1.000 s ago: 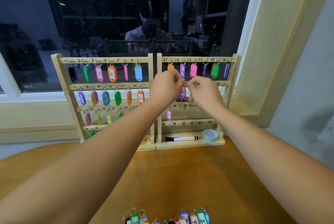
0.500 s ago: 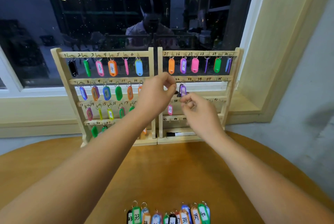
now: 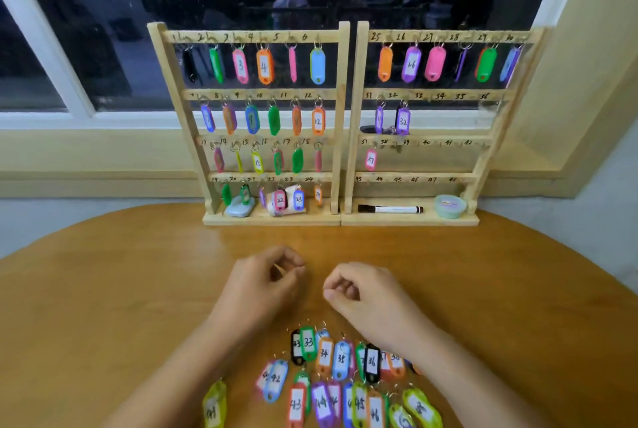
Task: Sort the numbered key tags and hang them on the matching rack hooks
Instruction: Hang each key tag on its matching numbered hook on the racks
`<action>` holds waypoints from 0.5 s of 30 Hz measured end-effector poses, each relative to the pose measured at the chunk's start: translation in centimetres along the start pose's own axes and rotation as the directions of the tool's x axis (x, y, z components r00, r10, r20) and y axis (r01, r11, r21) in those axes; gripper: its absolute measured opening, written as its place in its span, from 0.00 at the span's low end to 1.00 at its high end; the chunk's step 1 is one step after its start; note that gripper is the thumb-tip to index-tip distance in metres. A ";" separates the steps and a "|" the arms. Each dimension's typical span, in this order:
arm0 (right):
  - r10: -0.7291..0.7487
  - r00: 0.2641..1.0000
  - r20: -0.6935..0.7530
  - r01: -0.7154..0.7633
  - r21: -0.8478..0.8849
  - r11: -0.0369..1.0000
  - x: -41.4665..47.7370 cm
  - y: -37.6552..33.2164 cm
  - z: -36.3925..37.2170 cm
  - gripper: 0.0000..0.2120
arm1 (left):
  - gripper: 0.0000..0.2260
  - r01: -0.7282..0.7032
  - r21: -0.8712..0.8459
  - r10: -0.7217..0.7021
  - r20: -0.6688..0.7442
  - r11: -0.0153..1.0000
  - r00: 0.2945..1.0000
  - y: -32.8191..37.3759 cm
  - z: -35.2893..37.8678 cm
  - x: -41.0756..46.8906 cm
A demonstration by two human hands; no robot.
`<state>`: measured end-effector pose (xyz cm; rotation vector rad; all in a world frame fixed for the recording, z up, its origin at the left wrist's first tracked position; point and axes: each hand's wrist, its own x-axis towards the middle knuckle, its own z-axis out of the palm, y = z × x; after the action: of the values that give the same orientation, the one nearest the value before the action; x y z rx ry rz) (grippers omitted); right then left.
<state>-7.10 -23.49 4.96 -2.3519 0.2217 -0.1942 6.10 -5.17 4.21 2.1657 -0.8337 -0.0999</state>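
Now that the rack [image 3: 428, 96] is left behind, left hand [image 3: 262, 284]: over the table [image 3: 138, 289], 6 o'clock of the rack, fingers curled, empty.
Tag 33 [image 3: 308, 343]: green, heading the loose pile [image 3: 324, 393], ring toward 12 o'clock; likely next.
Right hand [image 3: 362, 289]: alongside, curled, empty.
Tag 32 [image 3: 403, 121]: hung on hook 32 [image 3: 402, 102], long axis 12-to-6.

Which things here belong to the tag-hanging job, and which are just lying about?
Job: left rack, right rack, hung tags, loose tags on the table.
Lying about, on the rack bases: black marker, green tub, pale blue object, white object.
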 end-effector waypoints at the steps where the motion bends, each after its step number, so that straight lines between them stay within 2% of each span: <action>1: -0.004 1.000 0.026 0.004 -0.014 1.000 -0.2 0.1 0.7 0.03 | 0.02 0.020 -0.011 -0.020 0.016 1.000 1.000 -0.7 0.3 -1.0; 6: -0.037 0.998 0.054 0.040 -0.048 0.998 -0.5 0.7 2.8 0.01 | 0.03 -0.003 0.050 -0.003 0.127 0.999 0.992 -3.0 0.8 -2.9; 11: -0.054 0.997 0.061 0.060 -0.101 0.993 -0.3 1.0 4.0 0.07 | 0.05 -0.003 0.090 -0.016 0.215 0.996 0.976 -3.3 0.3 -2.5; 15: -0.047 0.997 0.069 0.058 -0.161 0.985 -0.1 0.8 4.3 0.08 | 0.05 -0.013 0.079 -0.014 0.324 0.997 0.946 -3.4 -0.3 -2.3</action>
<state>-6.39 -21.08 1.39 -2.5239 0.1491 -0.1294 6.18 -2.00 1.54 2.2585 -1.0364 -0.4404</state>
